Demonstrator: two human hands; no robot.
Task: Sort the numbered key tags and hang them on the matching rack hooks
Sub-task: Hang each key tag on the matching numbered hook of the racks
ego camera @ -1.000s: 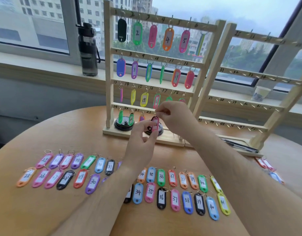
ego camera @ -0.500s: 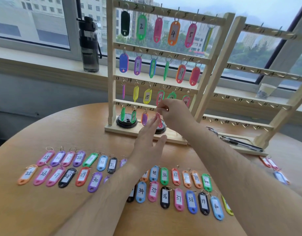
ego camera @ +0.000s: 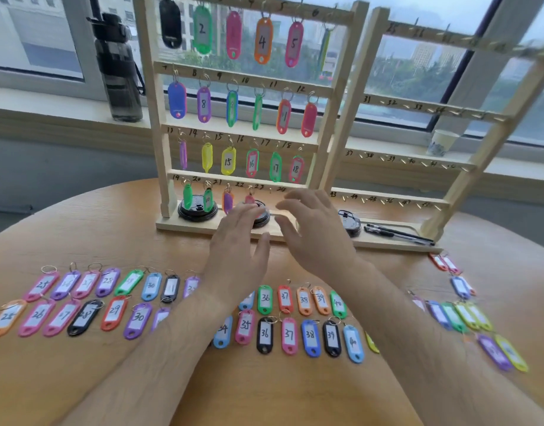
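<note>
A wooden rack stands at the back of the round table, its hooks numbered 1 to 24 and most carrying coloured key tags. A red tag hangs on the bottom row near hook 22. My left hand and my right hand hover just in front of that row, fingers relaxed and holding nothing. A second rack to the right, numbered from 25 up, has bare hooks. Several numbered tags lie in rows on the table, more of them between my forearms.
A dark water bottle stands on the window sill to the left, a paper cup on the right. Black lids sit on the rack base, with pens beside them. More tags lie at the right.
Both hands have let go of the red tag, which now hangs on the bottom row. They have drawn back toward me a little, fingers spread.
</note>
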